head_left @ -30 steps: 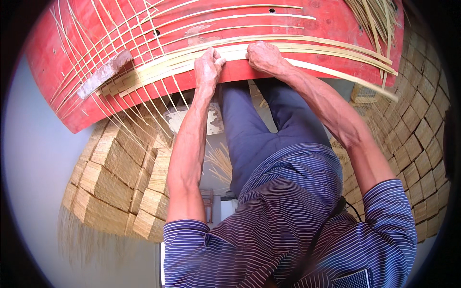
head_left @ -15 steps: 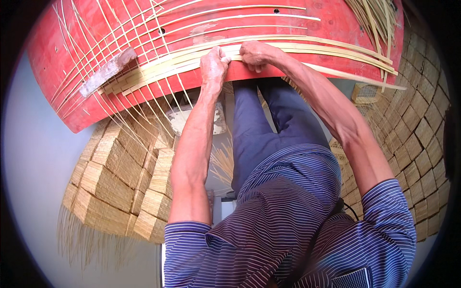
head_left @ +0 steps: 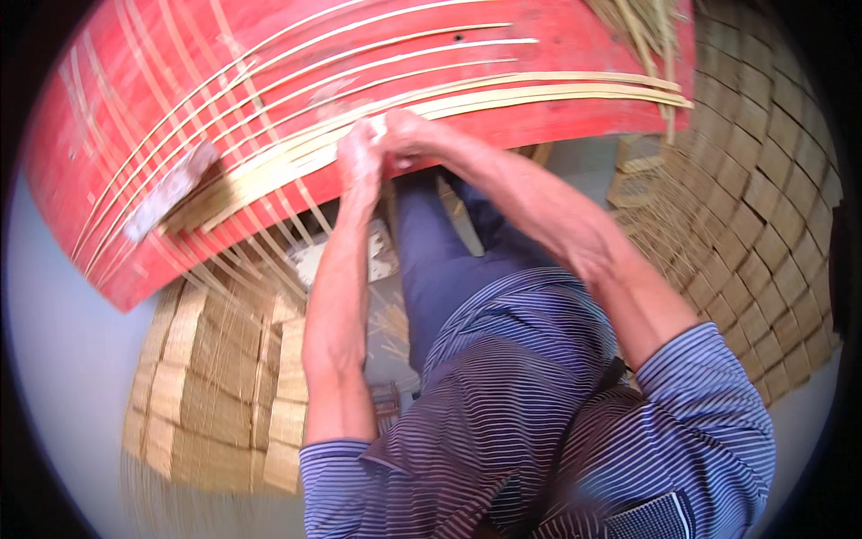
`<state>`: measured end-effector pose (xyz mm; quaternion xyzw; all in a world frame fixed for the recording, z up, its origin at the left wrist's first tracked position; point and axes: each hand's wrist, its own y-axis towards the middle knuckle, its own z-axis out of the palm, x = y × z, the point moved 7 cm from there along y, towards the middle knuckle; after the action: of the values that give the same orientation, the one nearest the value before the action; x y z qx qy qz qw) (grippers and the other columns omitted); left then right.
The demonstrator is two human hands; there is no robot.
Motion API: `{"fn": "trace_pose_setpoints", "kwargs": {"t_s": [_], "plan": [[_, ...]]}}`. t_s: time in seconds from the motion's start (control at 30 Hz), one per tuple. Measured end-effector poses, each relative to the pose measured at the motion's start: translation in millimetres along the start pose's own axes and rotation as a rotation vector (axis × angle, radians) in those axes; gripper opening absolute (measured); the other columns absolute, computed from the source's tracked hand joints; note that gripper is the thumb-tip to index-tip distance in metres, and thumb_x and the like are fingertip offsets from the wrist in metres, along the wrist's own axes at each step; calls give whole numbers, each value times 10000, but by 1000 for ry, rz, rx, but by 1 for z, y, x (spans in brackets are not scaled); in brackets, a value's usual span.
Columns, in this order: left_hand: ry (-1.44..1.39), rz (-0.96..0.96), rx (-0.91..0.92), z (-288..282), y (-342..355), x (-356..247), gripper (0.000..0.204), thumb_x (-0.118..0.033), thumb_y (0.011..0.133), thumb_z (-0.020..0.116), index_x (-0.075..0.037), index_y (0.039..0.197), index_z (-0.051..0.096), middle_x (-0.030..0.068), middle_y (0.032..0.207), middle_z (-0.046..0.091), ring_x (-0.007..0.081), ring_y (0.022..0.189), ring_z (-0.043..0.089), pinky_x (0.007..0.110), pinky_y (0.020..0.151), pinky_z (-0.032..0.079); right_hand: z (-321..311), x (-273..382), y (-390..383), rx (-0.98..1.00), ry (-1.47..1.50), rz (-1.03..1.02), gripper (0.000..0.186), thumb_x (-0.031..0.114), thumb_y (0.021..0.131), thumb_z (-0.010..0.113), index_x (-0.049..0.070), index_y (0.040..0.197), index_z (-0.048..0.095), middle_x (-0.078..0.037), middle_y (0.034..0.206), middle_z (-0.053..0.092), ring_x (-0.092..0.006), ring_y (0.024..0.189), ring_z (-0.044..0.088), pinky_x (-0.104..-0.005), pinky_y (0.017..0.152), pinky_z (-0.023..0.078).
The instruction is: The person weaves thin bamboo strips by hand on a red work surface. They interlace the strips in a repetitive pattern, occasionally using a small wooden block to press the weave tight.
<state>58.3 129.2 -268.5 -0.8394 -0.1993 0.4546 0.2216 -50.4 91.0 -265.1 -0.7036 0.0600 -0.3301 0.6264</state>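
Side by side, my left hand [head_left: 361,157] and my right hand [head_left: 409,139] meet at the near edge of a red board [head_left: 539,121]. Both are closed, their fingers blurred, on a pale bamboo strip that shows only in a small part at the fingertips. Behind them lies a band of flat bamboo strips [head_left: 584,90], running left to right along the board. On the left, thinner strips [head_left: 256,108] cross the long ones in an open grid. A worn block [head_left: 173,190] rests over the left end of the band.
More loose strips [head_left: 628,31] lie at the board's far right. Stacked woven bamboo pieces [head_left: 211,377] stand below the board on the left, and a large pile [head_left: 745,180] rises on the right. A pale, stained surface [head_left: 346,256] is beneath the board.
The view has shifted, so the board sits further left. My right hand has come in against my left. A separate strip that stretched out to the right no longer shows there.
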Motion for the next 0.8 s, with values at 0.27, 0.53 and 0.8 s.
{"fn": "trace_pose_setpoints", "kwargs": {"t_s": [0.27, 0.53, 0.8], "plan": [[-583, -282, -42, 9, -2, -6, 377, -229, 998, 418, -22, 733, 588, 88, 635, 607, 172, 528, 582, 327, 464, 447, 4, 11, -2, -36, -207, 53, 196, 157, 796, 600, 93, 657, 723, -81, 589, 684, -182, 540, 685, -332, 548, 558], [-281, -20, -41, 10, 5, 11, 275, -194, 1002, 449, -10, 884, 615, 51, 765, 625, 108, 672, 540, 300, 588, 459, -1, 17, -8, -32, -204, -75, 210, 244, 819, 627, 80, 784, 753, -95, 670, 717, -185, 597, 709, -352, 605, 583], [112, -112, 119, 7, 2, -11, 215, -168, 883, 703, -26, 797, 567, 52, 642, 607, 116, 546, 575, 283, 538, 467, -78, -106, -102, 271, -11, -247, 203, 123, 889, 521, -28, 825, 641, -87, 629, 644, -144, 430, 568, -318, 362, 430]]}}
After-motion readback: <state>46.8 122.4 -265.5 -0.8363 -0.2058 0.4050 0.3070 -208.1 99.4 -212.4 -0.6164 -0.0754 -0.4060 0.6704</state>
